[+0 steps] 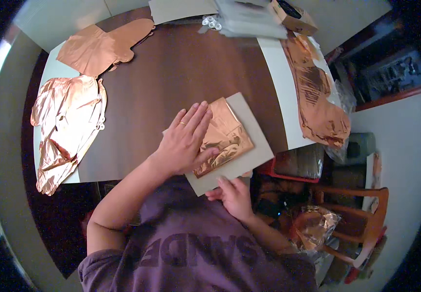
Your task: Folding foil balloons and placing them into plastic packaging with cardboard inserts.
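Head view. Work area is a dark brown wood-grained table [162, 68] with white side strips. Near edge, in front of the wearer: a folded, shiny copper-coloured foil packet [232, 131], roughly rectangular, lying on a flat grey rectangular board [258, 143] set at a slant. Board margin shows beyond the packet, widest on the right. Cannot tell whether the board rests on the table or is held just above it.

Left hand [180, 142]: open, palm down over the packet's left part, fingers extended, thumb spread toward the near side; ring on one finger. Right hand [236, 195]: closed on the board's near edge, by the lower corner, thumb uppermost. Hands apart, near each other.

Left side of table: two loose copper foil shapes, one matt-looking [91, 48] at the far corner, one bright and crumpled [72, 109] nearer. Right strip: a long wrinkled copper foil shape [315, 92]. Far edge: clear plastic sleeves [249, 19], small white rings [212, 23] beside them, a brown open box [293, 18].
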Demonstrator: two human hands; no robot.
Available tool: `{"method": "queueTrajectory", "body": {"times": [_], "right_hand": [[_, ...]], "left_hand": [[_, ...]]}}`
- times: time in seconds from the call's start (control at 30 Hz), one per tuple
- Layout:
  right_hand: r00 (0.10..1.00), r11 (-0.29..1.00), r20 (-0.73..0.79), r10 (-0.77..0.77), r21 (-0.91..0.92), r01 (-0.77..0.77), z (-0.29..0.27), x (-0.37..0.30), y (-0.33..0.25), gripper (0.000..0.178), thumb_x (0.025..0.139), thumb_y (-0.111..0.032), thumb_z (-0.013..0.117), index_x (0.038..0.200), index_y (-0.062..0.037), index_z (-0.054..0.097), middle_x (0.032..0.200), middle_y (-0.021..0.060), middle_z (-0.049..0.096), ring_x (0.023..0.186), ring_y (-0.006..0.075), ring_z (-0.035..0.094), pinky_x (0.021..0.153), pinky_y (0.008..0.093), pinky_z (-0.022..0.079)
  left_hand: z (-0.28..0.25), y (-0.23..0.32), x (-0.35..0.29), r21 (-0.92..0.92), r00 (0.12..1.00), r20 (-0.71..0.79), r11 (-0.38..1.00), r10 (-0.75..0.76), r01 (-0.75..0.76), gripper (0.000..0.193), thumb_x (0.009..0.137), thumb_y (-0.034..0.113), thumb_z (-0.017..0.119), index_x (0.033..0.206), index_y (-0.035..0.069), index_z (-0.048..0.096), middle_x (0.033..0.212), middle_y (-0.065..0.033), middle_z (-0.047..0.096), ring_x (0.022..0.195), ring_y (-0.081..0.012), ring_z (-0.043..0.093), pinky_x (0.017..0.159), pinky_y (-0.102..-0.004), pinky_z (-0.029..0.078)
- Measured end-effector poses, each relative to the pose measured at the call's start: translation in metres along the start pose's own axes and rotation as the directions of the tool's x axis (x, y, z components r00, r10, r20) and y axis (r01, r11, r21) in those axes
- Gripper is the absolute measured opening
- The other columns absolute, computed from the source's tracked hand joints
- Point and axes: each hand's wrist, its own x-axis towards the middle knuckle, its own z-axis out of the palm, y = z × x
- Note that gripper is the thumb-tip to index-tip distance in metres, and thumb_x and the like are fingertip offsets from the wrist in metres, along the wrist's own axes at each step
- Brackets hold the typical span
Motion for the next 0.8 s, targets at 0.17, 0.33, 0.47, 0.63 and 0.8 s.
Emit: {"method": "queueTrajectory", "body": {"times": [0.17, 0.33, 0.47, 0.63, 0.8], "right_hand": [[0.999, 0.996, -0.048, -0.004, -0.087, -0.001, -0.008, -0.009, 0.003, 0.027, 0.101, -0.017, 0.049, 0.115, 0.0053, 0.054, 0.097, 0.016, 0.067, 0.076, 0.0229, 0.07, 0.069, 0.0348, 0.06], [1.0, 0.999, 0.01, -0.022, -0.034, 0.023, -0.003, -0.001, -0.002, 0.029, 0.102, -0.018, 0.047, 0.117, 0.006, 0.053, 0.099, 0.0167, 0.067, 0.077, 0.024, 0.071, 0.068, 0.034, 0.06], [1.0, 1.0, 0.024, 0.016, 0.002, -0.016, 0.002, 0.002, -0.005, 0.027, 0.101, -0.018, 0.048, 0.117, 0.0029, 0.054, 0.097, 0.0152, 0.067, 0.077, 0.0232, 0.071, 0.068, 0.0351, 0.06], [0.998, 0.997, 0.058, 0.01, 0.073, -0.014, 0.013, 0.009, -0.002, 0.029, 0.102, -0.019, 0.046, 0.117, 0.0047, 0.053, 0.098, 0.0163, 0.067, 0.079, 0.025, 0.071, 0.068, 0.0348, 0.06], [0.996, 0.999, 0.079, 0.029, 0.024, -0.031, 0.012, 0.011, 0.005, 0.027, 0.101, -0.019, 0.048, 0.117, 0.0023, 0.053, 0.1, 0.0158, 0.067, 0.081, 0.0246, 0.071, 0.07, 0.0358, 0.06]], "left_hand": [[0.003, 0.007, -0.004, 0.008, 1.0, -0.012, 1.0, -0.003, 0.004, 0.085, 0.088, 0.055, 0.054, 0.14, -0.01, 0.036, 0.149, -0.026, 0.034, 0.138, -0.0393, 0.033, 0.112, -0.0514, 0.026], [0.006, 0.013, -0.006, 0.04, 1.0, -0.026, 0.999, -0.007, 0.008, 0.085, 0.088, 0.056, 0.052, 0.14, -0.01, 0.037, 0.148, -0.0264, 0.034, 0.138, -0.0406, 0.033, 0.113, -0.0517, 0.025], [0.006, 0.011, -0.009, 0.111, 0.999, -0.009, 0.993, -0.035, 0.036, 0.086, 0.089, 0.058, 0.049, 0.14, -0.01, 0.037, 0.149, -0.0263, 0.034, 0.139, -0.0405, 0.031, 0.114, -0.0519, 0.022], [0.007, 0.009, -0.007, 0.125, 0.995, -0.024, 0.987, -0.096, 0.098, 0.087, 0.09, 0.06, 0.045, 0.141, -0.009, 0.036, 0.149, -0.0251, 0.034, 0.14, -0.0391, 0.029, 0.114, -0.0525, 0.019], [0.009, 0.006, -0.005, 0.098, 0.995, -0.008, 0.99, -0.101, 0.101, 0.087, 0.091, 0.06, 0.046, 0.144, -0.007, 0.031, 0.151, -0.0258, 0.031, 0.142, -0.0406, 0.026, 0.116, -0.0515, 0.015]]}}
